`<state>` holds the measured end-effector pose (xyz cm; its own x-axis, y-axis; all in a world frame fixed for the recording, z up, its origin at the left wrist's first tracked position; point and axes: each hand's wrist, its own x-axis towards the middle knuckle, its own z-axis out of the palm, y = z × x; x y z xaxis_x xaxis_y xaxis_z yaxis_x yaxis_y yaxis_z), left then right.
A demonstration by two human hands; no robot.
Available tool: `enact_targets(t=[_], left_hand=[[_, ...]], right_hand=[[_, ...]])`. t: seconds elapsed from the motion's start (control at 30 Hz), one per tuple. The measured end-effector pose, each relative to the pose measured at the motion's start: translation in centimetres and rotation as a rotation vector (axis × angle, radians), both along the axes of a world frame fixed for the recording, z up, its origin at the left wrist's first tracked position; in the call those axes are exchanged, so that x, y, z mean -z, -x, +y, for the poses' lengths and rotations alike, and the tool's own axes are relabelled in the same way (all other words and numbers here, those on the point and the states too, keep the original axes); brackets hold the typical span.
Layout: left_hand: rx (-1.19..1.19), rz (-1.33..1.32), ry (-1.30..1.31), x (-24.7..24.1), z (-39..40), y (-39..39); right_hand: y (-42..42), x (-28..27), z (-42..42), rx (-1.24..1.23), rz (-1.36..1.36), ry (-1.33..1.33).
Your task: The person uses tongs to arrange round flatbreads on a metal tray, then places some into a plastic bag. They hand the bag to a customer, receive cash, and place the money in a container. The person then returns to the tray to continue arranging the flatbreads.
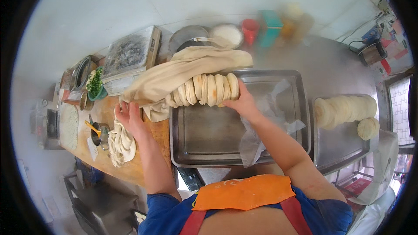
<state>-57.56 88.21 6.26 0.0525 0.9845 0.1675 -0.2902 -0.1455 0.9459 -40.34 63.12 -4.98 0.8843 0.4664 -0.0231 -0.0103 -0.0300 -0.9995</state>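
Observation:
A row of round flatbreads (212, 88), some with browned spots, stands on edge along the far side of a metal tray (212, 133). My right hand (243, 102) grips the right end of the row. My left hand (130, 117) is at the left end of a beige cloth (196, 62), its fingers at the edge; whether they pinch it is not plain. That cloth lies behind the row and over its left part. Just below my left hand, a heap of folded dough strips (121, 143) rests on the wooden board (147, 166). Crumpled clear plastic (253, 147) lies in the tray's right part.
More pale flatbreads (346, 109) fill part of a second tray (343, 150) at right. A pot with a yellow-handled utensil (99, 133) and a bowl of chopped greens (95, 85) are at left. Behind stand a flour bowl (227, 36) and a red cup (250, 29).

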Motion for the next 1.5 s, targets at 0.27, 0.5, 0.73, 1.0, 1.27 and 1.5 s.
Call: enact_targets(t=[0.27,0.5,0.73,1.0,1.27,1.5], left_hand=[[0.367,0.789,0.03,6.1,-1.0,-2.3],[0.209,0.439,0.238,10.7,-1.6,-3.7],[0.736,0.462,0.316,7.7,-1.2,-5.1],[0.94,0.239,0.268,5.2,-8.1,-0.3],[1.419,0.361,0.07,-3.6,-28.5,-0.8],[1.875,0.243,0.313,-2.3,-49.1,-5.6]], right_hand=[[-0.2,-0.9,0.9,0.003,0.189,0.054],[-1.3,-0.7,0.7,-0.049,0.453,-0.227],[-1.8,0.4,1.9,-0.202,0.538,-0.407],[0.3,-1.7,-4.4,-0.226,0.463,-0.551],[1.7,-10.5,-31.8,-0.038,0.317,-0.535],[2.4,-11.6,-57.0,0.232,0.259,-0.23]])
